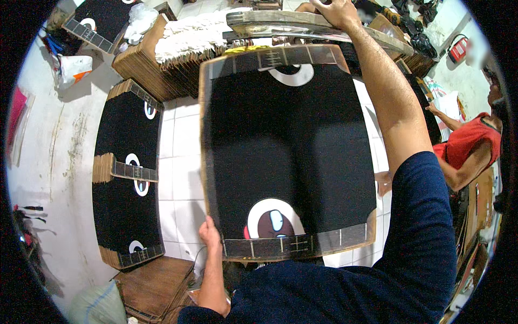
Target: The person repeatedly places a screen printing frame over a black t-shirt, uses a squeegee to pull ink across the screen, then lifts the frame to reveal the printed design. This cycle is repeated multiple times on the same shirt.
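In front of me is a large board (291, 135) covered with black fabric, printed with white-ringed cartoon eyes. Dark strips with pale line marks run along its near and far ends. My left hand (209, 233) is closed on the board's left edge, close to the near corner. At the far side, my right hand (337, 13) grips the top of a long wooden frame (280, 20), seen nearly edge-on. My right arm stretches forward past the board's right side. Part of the frame's underside is hidden behind the board.
Stacked boards with black fabric (127, 173) stand on the left, and another stack of boards (143, 59) carries white cloths (189, 35). Brown panels (154, 283) and a pale sack (97, 303) lie near left. A person in a red top (475, 141) works at right. A fire extinguisher (458, 49) hangs beyond.
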The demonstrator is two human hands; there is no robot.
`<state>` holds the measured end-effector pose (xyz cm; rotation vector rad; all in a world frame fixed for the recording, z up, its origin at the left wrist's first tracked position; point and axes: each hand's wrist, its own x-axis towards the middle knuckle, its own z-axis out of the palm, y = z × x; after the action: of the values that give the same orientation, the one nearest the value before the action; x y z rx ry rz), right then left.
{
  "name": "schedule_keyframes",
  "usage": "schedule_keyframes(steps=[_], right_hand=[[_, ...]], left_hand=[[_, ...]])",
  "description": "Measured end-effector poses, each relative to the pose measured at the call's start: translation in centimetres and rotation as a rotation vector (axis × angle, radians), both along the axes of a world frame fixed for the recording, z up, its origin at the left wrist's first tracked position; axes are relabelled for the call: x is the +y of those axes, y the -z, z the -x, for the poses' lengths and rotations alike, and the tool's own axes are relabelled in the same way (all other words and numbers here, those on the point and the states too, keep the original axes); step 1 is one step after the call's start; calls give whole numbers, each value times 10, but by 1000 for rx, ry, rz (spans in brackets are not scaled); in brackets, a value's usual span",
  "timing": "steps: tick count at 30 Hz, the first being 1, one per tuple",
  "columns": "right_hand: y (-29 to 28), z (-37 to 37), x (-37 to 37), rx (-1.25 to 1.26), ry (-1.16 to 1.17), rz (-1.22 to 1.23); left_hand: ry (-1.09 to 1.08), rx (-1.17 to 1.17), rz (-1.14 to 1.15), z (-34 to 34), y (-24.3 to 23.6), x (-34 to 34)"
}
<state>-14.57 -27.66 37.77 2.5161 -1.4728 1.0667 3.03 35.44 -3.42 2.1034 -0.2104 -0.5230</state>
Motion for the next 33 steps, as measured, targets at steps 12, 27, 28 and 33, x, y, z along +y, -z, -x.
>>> schedule_keyframes(steps=[12, 27, 28, 33], right_hand=[[-12, 0, -11, 5, 8, -21], [-41, -6, -18, 5, -18, -36], [-44, -6, -19, 20, -11, -33], [-50, -8, -25, 6, -31, -59]], left_hand=[[453, -188, -305, 6, -36, 31], [479, -203, -388, -6, -65, 4], [481, -204, -391, -7, -63, 4], [399, -192, -462, -8, -40, 7]])
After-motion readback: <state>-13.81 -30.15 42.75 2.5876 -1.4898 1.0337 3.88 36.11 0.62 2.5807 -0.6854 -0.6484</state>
